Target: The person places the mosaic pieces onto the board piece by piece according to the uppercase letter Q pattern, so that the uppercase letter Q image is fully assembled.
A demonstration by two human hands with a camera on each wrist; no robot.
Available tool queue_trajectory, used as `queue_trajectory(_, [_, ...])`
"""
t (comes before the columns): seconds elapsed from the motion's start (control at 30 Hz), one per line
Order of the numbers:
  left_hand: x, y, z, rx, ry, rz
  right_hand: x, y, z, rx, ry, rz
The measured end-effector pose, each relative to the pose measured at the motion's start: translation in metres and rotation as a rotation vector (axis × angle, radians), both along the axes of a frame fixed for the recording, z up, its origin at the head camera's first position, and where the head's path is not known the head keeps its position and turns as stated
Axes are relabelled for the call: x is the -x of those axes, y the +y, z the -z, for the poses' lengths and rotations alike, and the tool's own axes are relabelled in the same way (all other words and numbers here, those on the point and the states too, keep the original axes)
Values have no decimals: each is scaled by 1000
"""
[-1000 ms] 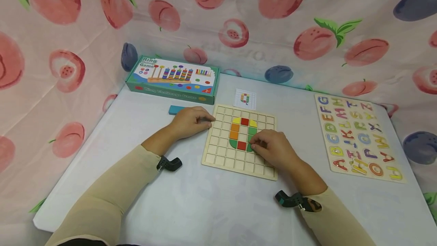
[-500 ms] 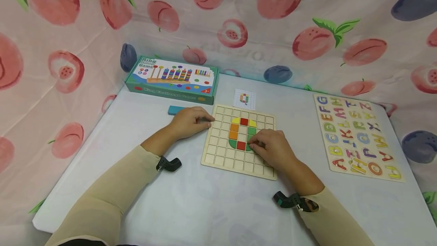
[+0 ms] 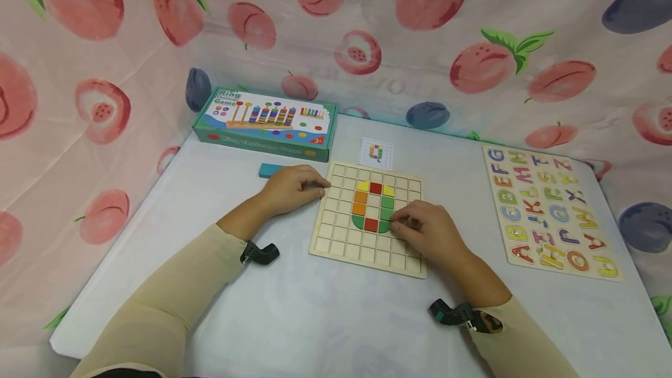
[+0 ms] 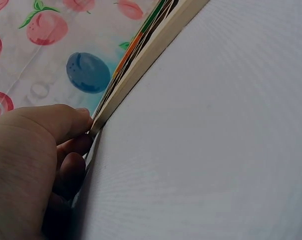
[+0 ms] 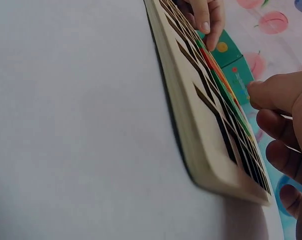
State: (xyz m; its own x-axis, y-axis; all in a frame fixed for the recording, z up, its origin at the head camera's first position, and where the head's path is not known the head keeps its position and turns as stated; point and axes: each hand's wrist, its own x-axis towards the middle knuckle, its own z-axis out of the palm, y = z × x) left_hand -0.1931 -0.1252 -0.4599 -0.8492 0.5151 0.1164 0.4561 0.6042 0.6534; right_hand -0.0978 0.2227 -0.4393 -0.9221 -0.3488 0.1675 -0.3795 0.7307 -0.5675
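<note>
A square wooden grid board (image 3: 343, 244) lies mid-table, with coloured tiles set in a ring. Red tiles (image 3: 371, 224) sit at top and bottom, yellow corner pieces (image 3: 363, 187) above, orange tiles (image 3: 359, 202) on the left, green tiles (image 3: 387, 208) on the right. Rounded green pieces (image 3: 385, 226) form the lower corners. My left hand (image 3: 291, 188) holds the board's left edge between thumb and fingers, as the left wrist view (image 4: 26, 150) also has it. My right hand (image 3: 430, 229) hovers over the board's right side, fingertips beside the lower right green piece, loosely bent and holding nothing.
A pattern card (image 3: 375, 153) lies behind the board. At the back left stands a green Ring Challenge Game box (image 3: 265, 124), with a blue block (image 3: 270, 170) in front of it. An alphabet puzzle board (image 3: 551, 214) lies on the right. A fruit-print cloth hangs behind.
My right hand has drawn slightly back to the right, baring more of the lower right green piece. My left hand stays at the board's edge.
</note>
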Motion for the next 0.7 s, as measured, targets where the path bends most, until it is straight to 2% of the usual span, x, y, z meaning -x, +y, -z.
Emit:
queue_trajectory(0.17, [-1,-1,0,-4,-8,-3,-6,17,1,16,-8,43])
queue_trajectory(0.37, [-1,0,1,-10,-9,-3,-20,41,4,10,50,87])
queue_trajectory(0.7, [0,0,1,-22,6,5,-44,72,2,-57,70,199])
